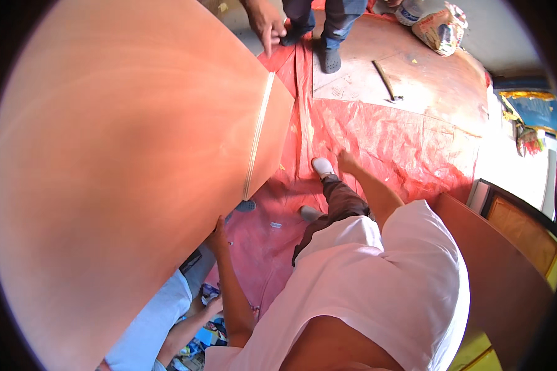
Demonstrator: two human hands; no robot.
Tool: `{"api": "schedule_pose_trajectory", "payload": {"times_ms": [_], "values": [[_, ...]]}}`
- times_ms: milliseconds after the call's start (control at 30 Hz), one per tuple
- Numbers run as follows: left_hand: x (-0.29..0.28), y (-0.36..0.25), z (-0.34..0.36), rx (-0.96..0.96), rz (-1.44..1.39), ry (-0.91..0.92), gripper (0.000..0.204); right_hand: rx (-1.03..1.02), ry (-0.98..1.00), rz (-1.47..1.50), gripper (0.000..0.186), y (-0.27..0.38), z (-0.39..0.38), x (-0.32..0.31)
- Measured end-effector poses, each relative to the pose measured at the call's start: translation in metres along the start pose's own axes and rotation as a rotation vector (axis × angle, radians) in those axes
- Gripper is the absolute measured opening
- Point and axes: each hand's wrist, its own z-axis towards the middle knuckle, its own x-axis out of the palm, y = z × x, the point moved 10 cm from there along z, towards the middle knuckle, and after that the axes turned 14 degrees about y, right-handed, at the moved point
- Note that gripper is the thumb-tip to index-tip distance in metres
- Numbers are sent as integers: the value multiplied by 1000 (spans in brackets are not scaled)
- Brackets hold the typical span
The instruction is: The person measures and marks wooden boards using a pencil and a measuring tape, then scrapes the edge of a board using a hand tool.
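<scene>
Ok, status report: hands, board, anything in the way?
Left hand at edge of board; right hand away from it, grip unclear. Board fills view's left. Possibly in the way: co-worker's hand by its far edge.

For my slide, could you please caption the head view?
Left hand against a large board, right hand above red sheeting.

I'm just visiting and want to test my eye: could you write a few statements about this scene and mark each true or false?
1. The person's left hand is at the edge of the board. True.
2. The right hand grips the board. False: it is apart from the board, over the red sheet.
3. The hammer lies on the red sheet. False: it lies on the panel.
4. A co-worker's hand is near the board. True.
5. The camera wearer's shirt is white. True.
</scene>
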Motion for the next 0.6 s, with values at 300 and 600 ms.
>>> {"api": "schedule_pose_trajectory", "payload": {"times_ms": [300,600], "values": [[5,-31,-12,-145,-222,-10,33,377,-5,60,23,-108,-179,83],[27,6,-44,-25,-409,143,27,266,-198,214,17,-35,-196,31]]}}
